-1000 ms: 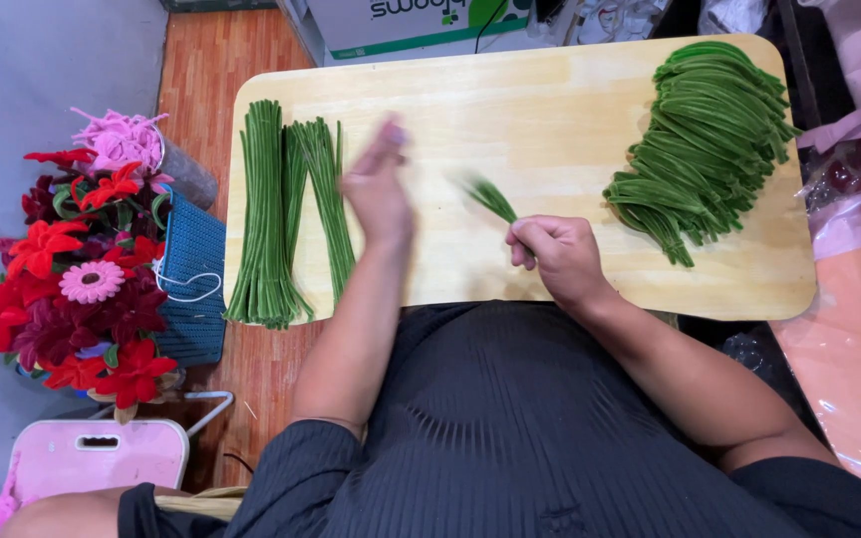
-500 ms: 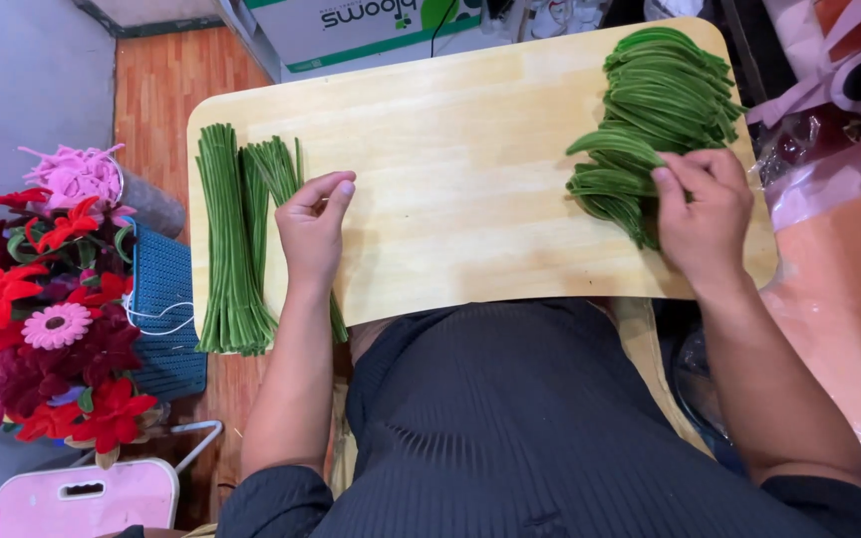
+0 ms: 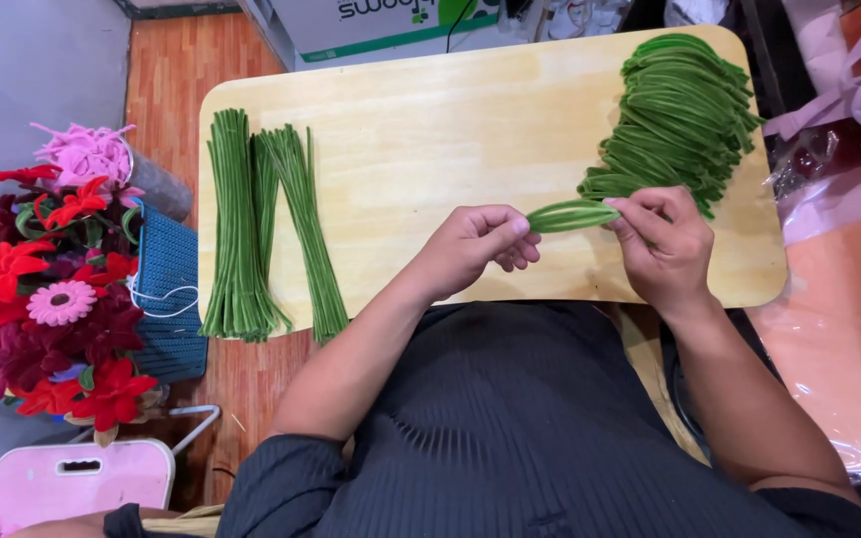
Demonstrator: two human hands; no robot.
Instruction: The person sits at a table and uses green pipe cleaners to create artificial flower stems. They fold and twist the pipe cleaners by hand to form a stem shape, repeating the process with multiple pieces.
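At the far left, on the floor, stands a bunch of artificial flowers (image 3: pixel 37 299) in red, dark red and pink, and behind it a small tuft of pink fuzzy stems (image 3: pixel 87 154). Just beside the flowers is a blue woven basket (image 3: pixel 166 289), and below it, in the corner, a pink plastic stool (image 3: pixel 77 483) with a slot handle. Then comes the light wooden board (image 3: pixel 401 130), which lies across the lap of the person in a dark ribbed shirt. On the left part of the board lie two bundles of straight green fuzzy stems (image 3: pixel 241 229), side by side and touching, their lower ends reaching over the near edge of the board. Near the middle, at the near edge, is the left hand (image 3: pixel 475 244); its fingers are curled and the thumb and first finger pinch the left tip of a folded green stem piece (image 3: pixel 572 214). This piece is shaped like a narrow leaf and is held level just above the board, between both hands. The right hand (image 3: pixel 665 244) pinches the other end of it with thumb and fingertips, so both hands are closed on the same piece. Behind the right hand, on the right part of the board, lies a big heap of curved green stems (image 3: pixel 685 110), near the hand. To the right of the board I see an orange surface under clear plastic film (image 3: pixel 839 319). Behind the board stands a cardboard box (image 3: pixel 381 25).
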